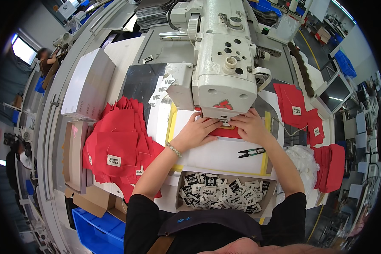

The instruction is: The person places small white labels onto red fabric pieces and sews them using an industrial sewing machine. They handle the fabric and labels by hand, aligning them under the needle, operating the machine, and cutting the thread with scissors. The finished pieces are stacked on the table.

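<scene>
Resting outstretched at the edge of the red fabric (227, 133), the left hand's (194, 133) fingers lie open, apparently to keep it flat beside the pale label (225, 121). From the other side, the right hand (255, 129) brings bent fingers to the label; whether they pinch it I cannot tell. Both hands meet under the sewing machine (226, 84), presumably for alignment. Bodyward of the fingers, snips (252, 153) lie probably for quick reach; beyond, a box (272, 192) keeps loose labels (222, 192) together. Farther left of the fingers rises a red pile (114, 142), perhaps kept aside for clearance.
</scene>
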